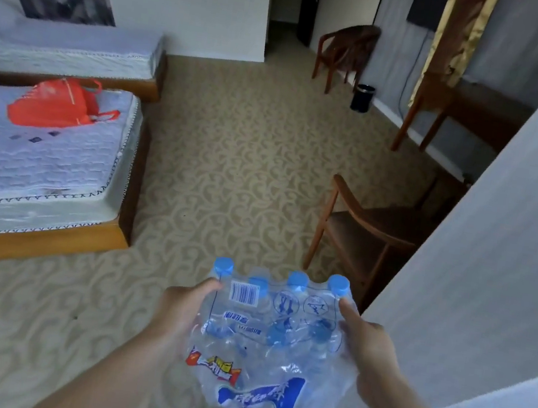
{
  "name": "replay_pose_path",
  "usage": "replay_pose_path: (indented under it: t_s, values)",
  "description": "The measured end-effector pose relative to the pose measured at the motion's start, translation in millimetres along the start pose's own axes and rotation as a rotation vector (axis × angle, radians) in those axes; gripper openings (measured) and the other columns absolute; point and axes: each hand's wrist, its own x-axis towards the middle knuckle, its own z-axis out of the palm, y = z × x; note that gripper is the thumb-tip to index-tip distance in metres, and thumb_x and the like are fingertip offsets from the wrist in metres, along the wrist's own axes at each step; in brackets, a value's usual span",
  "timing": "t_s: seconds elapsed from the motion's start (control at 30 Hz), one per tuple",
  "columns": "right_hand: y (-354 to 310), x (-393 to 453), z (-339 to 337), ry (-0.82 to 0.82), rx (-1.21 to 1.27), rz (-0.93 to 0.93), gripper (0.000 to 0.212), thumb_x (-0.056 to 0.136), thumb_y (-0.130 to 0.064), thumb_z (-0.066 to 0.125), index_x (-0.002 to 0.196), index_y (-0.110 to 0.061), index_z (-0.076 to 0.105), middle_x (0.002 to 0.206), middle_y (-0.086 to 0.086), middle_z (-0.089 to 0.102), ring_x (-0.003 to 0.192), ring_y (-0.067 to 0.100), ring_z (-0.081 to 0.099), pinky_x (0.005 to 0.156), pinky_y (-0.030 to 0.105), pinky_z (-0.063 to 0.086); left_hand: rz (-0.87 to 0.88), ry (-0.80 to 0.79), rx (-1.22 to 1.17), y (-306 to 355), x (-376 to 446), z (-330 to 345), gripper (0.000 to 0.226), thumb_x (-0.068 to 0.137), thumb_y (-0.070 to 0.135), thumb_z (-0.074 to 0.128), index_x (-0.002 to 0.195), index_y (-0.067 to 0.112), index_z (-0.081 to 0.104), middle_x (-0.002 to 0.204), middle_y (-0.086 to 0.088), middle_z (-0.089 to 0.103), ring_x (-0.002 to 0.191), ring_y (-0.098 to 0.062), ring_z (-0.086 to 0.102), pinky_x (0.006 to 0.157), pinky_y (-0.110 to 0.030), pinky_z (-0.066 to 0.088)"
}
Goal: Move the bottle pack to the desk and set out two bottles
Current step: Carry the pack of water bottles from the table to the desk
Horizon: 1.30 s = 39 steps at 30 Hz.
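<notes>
While both hands grip it from opposite sides, the shrink-wrapped clear plastic pack of water bottles with blue caps (271, 339) hangs in the air low in the view, above the patterned beige carpet (231, 164) and clear of any furniture. The left hand (181, 312) clasps the pack's left edge, fingers curled under the film and the thumb lying along the top toward the nearest blue cap. The right hand (366, 349) holds the right edge, its index finger stretched forward along the wrap to just below the rightmost cap, the remaining fingers wrapped around the side. The pack tilts so that its caps point away from the person; four caps line the far edge, and more show through the film. A barcode and blue and red printing mark the wrap.

The dark wooden desk (474, 108) stands well apart from the pack, against the grey wall on the right at the far side of the room, with a gold curtain (456, 40) hanging beside it. A wooden armchair (367, 231) sits between the pack and the desk, near a pale wall corner (498, 236). A second wooden chair (345, 53) and a small black waste bin (362, 97) stand farther back. On the left, an orange plastic bag (55, 104) lies on a bare white mattress (34, 164) in a wooden bed frame.
</notes>
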Motion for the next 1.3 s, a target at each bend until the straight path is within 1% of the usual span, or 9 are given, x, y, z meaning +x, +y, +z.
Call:
replay_pose_path:
  t_s: [0.1,0.2,0.4,0.57,0.63,0.77,0.9,1.07,1.3]
  values:
    - [-35.3,46.3,30.3,-0.023,0.031,0.008,0.047,0.082,-0.046,0.070,0.087,0.001,0.071,0.095,0.021,0.074,0.089,0.043,0.070,0.087,0.053,0.056,-0.006,-0.007,-0.002,32.2,51.7,6.9,0.051,0.066,0.034,0.077,0.024,0.017,0.053,0.029,0.006,0.041,0.023,-0.010,0.039,0.038,-0.019,0.034]
    - [-65.4,84.6,63.8,-0.003,0.055,0.023,0.045,0.082,-0.045,0.071,0.085,0.000,0.072,0.089,0.017,0.074,0.081,0.037,0.071,0.081,0.048,0.058,0.018,-0.015,0.015,68.3,103.9,9.9,0.051,0.063,0.038,0.078,0.025,0.018,0.050,0.031,0.006,0.039,0.023,-0.010,0.036,0.043,-0.024,0.033]
    - [-132.9,148.1,118.3,0.045,0.069,0.026,0.044,0.081,-0.049,0.069,0.078,-0.004,0.071,0.094,0.019,0.075,0.090,0.038,0.070,0.093,0.051,0.053,0.063,-0.073,0.045,146.8,200.4,25.6,0.040,0.063,0.037,0.079,0.040,0.017,0.053,0.032,0.005,0.043,0.023,-0.010,0.037,0.041,-0.023,0.032]
    - [-184.8,206.0,142.0,0.049,0.131,0.002,0.044,0.084,-0.046,0.067,0.094,-0.003,0.072,0.109,0.020,0.072,0.100,0.040,0.068,0.097,0.048,0.050,0.062,-0.104,0.109,210.7,263.8,54.0,0.053,0.064,0.038,0.077,0.025,0.020,0.047,0.029,0.008,0.036,0.021,-0.009,0.032,0.029,-0.017,0.027]
    - [-204.7,235.9,149.6,0.060,0.145,-0.042,0.036,0.086,-0.044,0.066,0.093,-0.009,0.071,0.111,0.015,0.071,0.100,0.035,0.067,0.096,0.044,0.050,0.069,-0.116,0.104,231.6,291.1,71.1,0.044,0.065,0.036,0.078,0.036,0.020,0.050,0.030,0.007,0.039,0.021,-0.008,0.035,0.030,-0.017,0.029]
    - [-247.4,302.3,164.4,0.069,0.202,-0.031,0.044,0.081,-0.042,0.071,0.108,-0.008,0.069,0.105,0.017,0.073,0.100,0.035,0.068,0.099,0.055,0.049,0.078,-0.111,0.054,267.5,343.1,110.6,0.040,0.071,0.025,0.077,0.049,0.015,0.046,0.029,0.009,0.036,0.020,-0.007,0.029,0.030,-0.013,0.027]
    - [-294.9,364.5,174.9,0.057,0.221,-0.014,0.049,0.076,-0.050,0.072,0.101,-0.007,0.072,0.100,0.014,0.076,0.094,0.036,0.071,0.096,0.054,0.051,0.071,-0.096,0.043,315.8,397.4,151.5,0.032,0.072,0.025,0.079,0.057,0.011,0.053,0.028,0.011,0.040,0.020,-0.004,0.035,0.028,-0.015,0.031]
    - [-365.0,431.0,192.1,0.053,0.249,-0.014,0.050,0.076,-0.049,0.074,0.096,-0.003,0.073,0.102,0.016,0.075,0.096,0.038,0.070,0.096,0.053,0.051,0.069,-0.053,0.022,369.3,463.3,188.7,0.032,0.068,0.031,0.082,0.070,0.005,0.061,0.059,-0.003,0.051,0.046,-0.018,0.042,0.046,-0.026,0.036]
    - [-449.2,537.8,228.7,0.062,0.275,0.001,0.052,0.075,-0.045,0.076,0.106,-0.004,0.070,0.105,0.012,0.075,0.096,0.035,0.071,0.097,0.052,0.051,0.087,-0.088,0.079,448.4,582.8,238.4,0.037,0.066,0.036,0.081,0.075,0.004,0.065,0.053,-0.006,0.054,0.047,-0.021,0.049,0.052,-0.028,0.040]
